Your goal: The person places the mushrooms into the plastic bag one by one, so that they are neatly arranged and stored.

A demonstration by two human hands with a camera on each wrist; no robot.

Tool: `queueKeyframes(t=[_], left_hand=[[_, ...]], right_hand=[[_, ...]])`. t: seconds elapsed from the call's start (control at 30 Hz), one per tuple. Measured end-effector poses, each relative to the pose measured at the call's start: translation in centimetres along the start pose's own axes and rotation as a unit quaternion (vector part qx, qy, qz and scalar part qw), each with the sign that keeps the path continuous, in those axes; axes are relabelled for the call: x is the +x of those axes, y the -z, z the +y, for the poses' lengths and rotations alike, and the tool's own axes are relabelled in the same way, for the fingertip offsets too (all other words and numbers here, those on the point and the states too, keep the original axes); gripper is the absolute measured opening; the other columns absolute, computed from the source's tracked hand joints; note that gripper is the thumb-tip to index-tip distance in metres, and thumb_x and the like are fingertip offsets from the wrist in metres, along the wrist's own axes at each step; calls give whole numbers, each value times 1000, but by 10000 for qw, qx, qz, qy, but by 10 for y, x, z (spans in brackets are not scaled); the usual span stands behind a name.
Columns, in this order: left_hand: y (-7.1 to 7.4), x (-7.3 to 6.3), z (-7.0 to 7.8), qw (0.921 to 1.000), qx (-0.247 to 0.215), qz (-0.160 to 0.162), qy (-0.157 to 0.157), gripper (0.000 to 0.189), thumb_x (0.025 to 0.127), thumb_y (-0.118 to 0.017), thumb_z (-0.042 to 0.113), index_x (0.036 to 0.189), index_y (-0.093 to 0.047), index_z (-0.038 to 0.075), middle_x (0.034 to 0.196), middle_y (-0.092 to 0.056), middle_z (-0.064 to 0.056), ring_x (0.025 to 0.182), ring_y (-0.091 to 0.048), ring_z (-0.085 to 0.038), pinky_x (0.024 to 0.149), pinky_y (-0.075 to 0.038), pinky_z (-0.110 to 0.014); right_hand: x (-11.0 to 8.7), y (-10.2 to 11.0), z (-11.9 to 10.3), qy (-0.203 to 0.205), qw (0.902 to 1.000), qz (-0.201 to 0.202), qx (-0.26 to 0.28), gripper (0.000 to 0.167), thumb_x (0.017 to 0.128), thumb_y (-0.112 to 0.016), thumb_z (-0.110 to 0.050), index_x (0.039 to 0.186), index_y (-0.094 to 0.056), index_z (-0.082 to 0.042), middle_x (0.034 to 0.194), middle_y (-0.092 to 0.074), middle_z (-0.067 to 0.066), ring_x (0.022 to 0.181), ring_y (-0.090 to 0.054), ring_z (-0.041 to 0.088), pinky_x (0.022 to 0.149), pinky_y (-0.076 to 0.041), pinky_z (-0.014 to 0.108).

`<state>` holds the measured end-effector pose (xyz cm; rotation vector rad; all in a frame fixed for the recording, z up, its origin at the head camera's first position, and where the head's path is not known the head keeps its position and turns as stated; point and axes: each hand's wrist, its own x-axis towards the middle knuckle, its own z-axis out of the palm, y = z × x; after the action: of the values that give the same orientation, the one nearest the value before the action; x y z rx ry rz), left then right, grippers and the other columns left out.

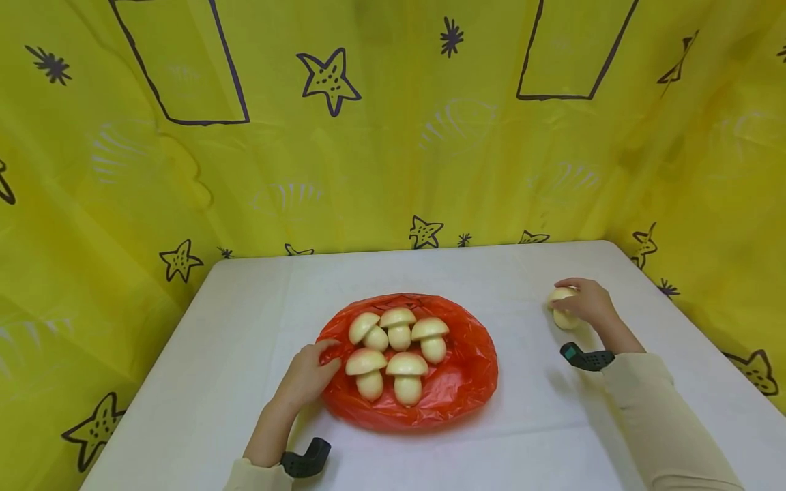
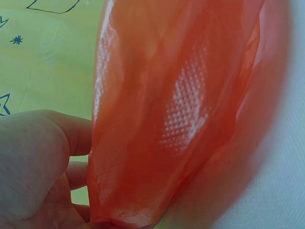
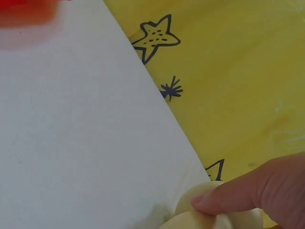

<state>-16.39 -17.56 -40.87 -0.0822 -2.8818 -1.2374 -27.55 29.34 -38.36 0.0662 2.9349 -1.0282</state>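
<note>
Several pale, smooth mushrooms (image 1: 407, 389) with rounded caps and thick stems lie together in an open red plastic bag (image 1: 469, 368), spread out in the middle of the table. My left hand (image 1: 303, 374) holds the bag's left side; in the left wrist view, its fingertips are hidden behind the red plastic (image 2: 143, 143). Apart from the others, at the right of the table, one more mushroom (image 1: 565, 320) is in the grasp of my right hand (image 1: 593, 305). The right wrist view has the thumb (image 3: 224, 198) pressed on this mushroom (image 3: 190, 223), mostly cut off by the frame's lower edge.
A white table (image 1: 245, 327) carries the bag and mushrooms. Yellow curtain (image 1: 381, 164) with starfish drawings hangs behind the table and along both sides. Dark bands (image 1: 306, 458) with small devices sit at both wrists.
</note>
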Motion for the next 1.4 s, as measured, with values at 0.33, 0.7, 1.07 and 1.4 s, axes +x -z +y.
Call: queueKeyframes(t=[0.33,0.7,1.07,1.4], left_hand=[[-1,0,0,10000,50,13,-28,32,84,-54,8,114,-60,-3,105,-60,-17,89,-54,-28,77,-48,-43],[-2,2,-2,10000,52,34,-48,32,83,-54,9,113,-61,-2,101,-61,-15,86,-53,-27,76,-48,-42],[1,1,0,10000,51,-5,-10,32,84,-54,9,114,-60,-1,102,-60,-15,86,-52,-26,75,-48,-41],[1,1,0,10000,26,-36,13,33,84,-54,8,115,-60,-2,102,-60,-15,87,-52,-27,75,-48,-41]], right_hand=[[-14,-4,-1,94,9980,41,628,53,81,-67,-17,123,-48,9,126,-40,34,103,-40,42,77,-39,39],[-31,-7,-17,771,9941,319,689,48,82,-68,-17,119,-54,9,119,-47,33,97,-45,38,70,-38,36],[-45,-9,-37,894,9919,209,883,51,81,-70,-18,122,-53,6,123,-48,30,103,-44,38,76,-37,40],[-59,-12,-47,959,9905,140,978,51,81,-70,-21,122,-54,4,121,-50,26,100,-46,33,72,-42,28]])
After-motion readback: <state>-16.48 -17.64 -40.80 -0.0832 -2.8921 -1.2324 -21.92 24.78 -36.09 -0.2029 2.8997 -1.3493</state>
